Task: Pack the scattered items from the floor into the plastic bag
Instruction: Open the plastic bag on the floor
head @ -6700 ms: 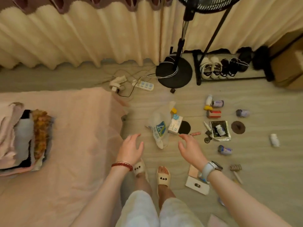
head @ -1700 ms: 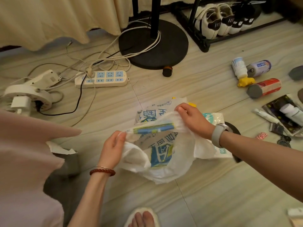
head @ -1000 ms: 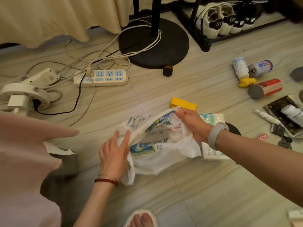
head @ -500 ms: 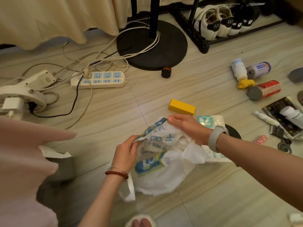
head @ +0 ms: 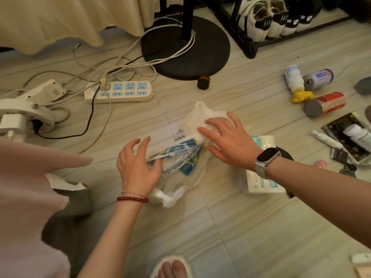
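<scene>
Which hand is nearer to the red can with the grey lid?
Right. The right hand lies on the plastic bag, nearer the red can; the left hand is farther, across the bag.

Crumpled white printed plastic bag [head: 180,157] at frame centre on floor; white power strip [head: 120,93] upper left, red cylindrical can [head: 327,103] right.

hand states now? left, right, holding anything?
Left hand: open, fingers loosely curved, resting on the plastic bag, not gripping.
Right hand: open, fingers spread flat on the bag, holding nothing.
</scene>
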Action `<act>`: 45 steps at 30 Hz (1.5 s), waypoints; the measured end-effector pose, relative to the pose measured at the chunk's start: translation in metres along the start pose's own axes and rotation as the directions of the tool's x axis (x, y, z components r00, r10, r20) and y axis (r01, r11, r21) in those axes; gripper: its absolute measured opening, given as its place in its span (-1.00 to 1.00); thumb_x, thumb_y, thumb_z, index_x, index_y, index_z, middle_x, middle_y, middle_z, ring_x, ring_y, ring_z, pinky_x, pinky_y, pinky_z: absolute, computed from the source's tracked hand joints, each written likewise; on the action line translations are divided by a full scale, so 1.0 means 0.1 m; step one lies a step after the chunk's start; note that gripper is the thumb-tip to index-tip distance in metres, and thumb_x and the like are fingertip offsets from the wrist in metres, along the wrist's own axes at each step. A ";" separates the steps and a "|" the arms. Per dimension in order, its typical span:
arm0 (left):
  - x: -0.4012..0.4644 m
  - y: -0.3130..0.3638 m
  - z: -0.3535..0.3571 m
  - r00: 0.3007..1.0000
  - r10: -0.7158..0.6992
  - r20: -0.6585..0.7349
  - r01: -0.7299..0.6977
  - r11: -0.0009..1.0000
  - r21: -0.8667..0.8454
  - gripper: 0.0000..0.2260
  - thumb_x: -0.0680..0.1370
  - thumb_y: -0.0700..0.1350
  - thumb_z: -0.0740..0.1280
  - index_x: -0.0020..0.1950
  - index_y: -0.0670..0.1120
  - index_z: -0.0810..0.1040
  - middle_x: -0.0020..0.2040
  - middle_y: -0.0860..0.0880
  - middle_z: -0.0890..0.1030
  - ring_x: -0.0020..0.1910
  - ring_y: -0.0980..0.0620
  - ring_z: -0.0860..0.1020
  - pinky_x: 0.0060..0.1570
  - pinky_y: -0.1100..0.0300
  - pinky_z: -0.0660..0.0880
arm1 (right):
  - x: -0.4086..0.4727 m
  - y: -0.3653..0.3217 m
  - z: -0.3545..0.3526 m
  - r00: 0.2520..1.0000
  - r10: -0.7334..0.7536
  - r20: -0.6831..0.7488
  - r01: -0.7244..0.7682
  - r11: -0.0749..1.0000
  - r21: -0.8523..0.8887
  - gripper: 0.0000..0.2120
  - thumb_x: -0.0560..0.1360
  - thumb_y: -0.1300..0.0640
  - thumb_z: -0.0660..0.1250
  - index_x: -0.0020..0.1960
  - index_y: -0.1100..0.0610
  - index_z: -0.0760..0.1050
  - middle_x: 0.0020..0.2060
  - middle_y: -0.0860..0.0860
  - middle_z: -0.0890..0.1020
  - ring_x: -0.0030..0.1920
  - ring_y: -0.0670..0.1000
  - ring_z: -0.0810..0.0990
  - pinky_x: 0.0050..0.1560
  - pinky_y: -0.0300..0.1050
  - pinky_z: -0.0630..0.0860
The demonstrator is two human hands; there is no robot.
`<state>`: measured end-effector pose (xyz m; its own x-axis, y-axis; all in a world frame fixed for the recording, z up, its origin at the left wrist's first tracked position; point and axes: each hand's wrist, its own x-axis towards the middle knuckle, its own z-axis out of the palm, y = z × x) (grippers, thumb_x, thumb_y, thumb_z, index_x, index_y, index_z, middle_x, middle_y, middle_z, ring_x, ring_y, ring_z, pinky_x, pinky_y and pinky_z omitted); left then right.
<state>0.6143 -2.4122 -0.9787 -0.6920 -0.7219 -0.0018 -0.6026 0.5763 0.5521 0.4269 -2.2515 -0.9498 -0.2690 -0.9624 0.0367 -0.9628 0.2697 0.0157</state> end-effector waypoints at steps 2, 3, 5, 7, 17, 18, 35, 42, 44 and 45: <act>-0.07 0.07 -0.02 0.964 0.176 -0.199 -0.167 0.984 0.061 -0.64 0.39 -0.09 0.21 0.17 -0.09 0.50 0.14 -0.16 0.49 0.14 -0.09 0.39 0.11 0.01 0.32 | 0.03 -0.07 0.03 0.993 -0.105 -0.058 0.101 0.993 -0.069 -0.52 0.44 -0.02 0.20 0.33 0.07 0.32 0.23 0.18 0.51 0.24 0.21 0.48 0.32 0.33 0.19; -0.11 0.10 -0.01 0.936 0.243 -0.256 -0.227 0.970 0.090 -0.70 0.40 -0.15 0.22 0.11 -0.11 0.53 0.09 -0.17 0.52 0.09 -0.08 0.40 0.04 0.06 0.32 | 0.05 -0.10 0.03 0.994 -0.100 -0.053 0.096 0.992 -0.083 -0.51 0.44 -0.01 0.20 0.35 0.08 0.30 0.22 0.18 0.52 0.27 0.22 0.46 0.33 0.36 0.15; -0.15 0.15 0.06 0.904 0.292 -0.312 -0.277 0.956 0.091 -0.76 0.42 -0.22 0.26 0.06 -0.13 0.55 0.03 -0.17 0.55 0.02 -0.05 0.40 -0.03 0.14 0.30 | 0.12 -0.13 0.03 1.000 0.005 0.009 -0.005 0.998 -0.063 -0.47 0.47 0.02 0.20 0.40 0.12 0.24 0.16 0.18 0.57 0.36 0.25 0.35 0.34 0.42 0.04; -0.15 0.15 0.10 0.902 0.287 -0.324 -0.291 0.956 0.037 -0.78 0.44 -0.22 0.29 0.07 -0.14 0.55 0.02 -0.17 0.55 0.03 -0.04 0.40 -0.02 0.12 0.34 | 0.19 -0.11 0.02 0.984 0.084 0.159 -0.081 0.996 -0.027 -0.43 0.52 0.04 0.19 0.47 0.13 0.10 0.17 0.19 0.54 0.45 0.21 0.19 0.39 0.39 -0.10; 0.21 -0.15 0.17 0.980 -0.026 0.195 -0.046 0.934 0.354 -0.57 0.53 0.03 0.23 0.39 0.02 0.30 0.32 -0.15 0.43 0.43 -0.16 0.20 0.36 -0.26 -0.23 | 0.32 -0.28 0.29 0.866 0.274 0.418 -0.315 0.949 0.031 -0.34 0.54 -0.02 0.19 0.49 0.04 -0.11 0.51 0.13 -0.07 0.50 0.21 -0.13 0.42 0.30 -0.04; 0.25 -0.16 0.14 0.987 0.022 0.156 -0.064 0.961 0.270 -0.69 0.54 -0.05 0.23 0.29 -0.03 0.42 0.14 -0.15 0.56 0.28 -0.17 0.40 0.37 -0.24 -0.06 | 0.34 -0.29 0.29 0.868 0.282 0.409 -0.330 0.943 0.050 -0.44 0.56 0.03 0.15 0.47 0.08 -0.01 0.50 0.14 0.03 0.50 0.21 -0.08 0.43 0.29 -0.04; 0.18 -0.05 0.09 0.972 -0.188 0.138 0.199 0.978 -0.068 -0.67 0.52 -0.06 0.27 0.26 -0.12 0.41 0.20 -0.19 0.44 0.13 -0.17 0.45 0.08 0.07 0.37 | 0.10 -0.15 0.25 0.968 -0.221 0.115 0.240 0.951 -0.194 -0.64 0.29 0.10 0.35 0.08 0.12 0.55 0.00 0.13 0.65 0.15 0.20 0.57 0.24 0.38 0.30; -0.22 0.20 0.38 0.901 0.434 -0.015 -0.422 0.884 0.202 -0.86 0.47 -0.07 0.30 -0.05 -0.11 0.56 -0.16 -0.13 0.61 -0.24 -0.14 0.56 -0.34 0.10 0.50 | 0.22 -0.28 0.39 0.951 -0.290 0.107 0.309 0.907 -0.287 -0.77 0.42 0.17 0.19 0.00 0.15 0.56 -0.09 0.10 0.68 0.18 0.15 0.55 0.40 0.30 0.07; -0.29 0.14 0.45 0.945 0.268 0.188 -0.311 0.914 0.260 -0.59 0.48 0.13 0.22 0.21 -0.08 0.49 0.15 -0.17 0.56 0.10 -0.19 0.53 -0.01 -0.02 0.50 | 0.23 -0.30 0.40 0.944 -0.292 0.153 0.326 0.898 -0.295 -0.75 0.43 0.11 0.19 0.07 0.10 0.52 -0.04 0.10 0.65 0.19 0.17 0.52 0.41 0.29 0.04; -0.31 0.07 0.47 0.937 0.186 0.295 -0.272 0.918 0.287 -0.45 0.47 0.22 0.18 0.36 -0.05 0.35 0.35 -0.16 0.41 0.32 -0.19 0.38 0.22 -0.07 0.37 | 0.23 -0.29 0.43 0.934 -0.275 0.229 0.331 0.906 -0.263 -0.63 0.43 0.03 0.26 0.22 0.05 0.44 0.11 0.14 0.59 0.28 0.21 0.44 0.42 0.30 -0.01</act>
<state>0.6130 -2.3677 -1.0140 -0.8779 -0.4566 -0.1447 -0.4789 0.8359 0.2682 0.4472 -2.2825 -0.9924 0.0080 -0.9799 -0.1992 -0.9550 -0.0665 0.2891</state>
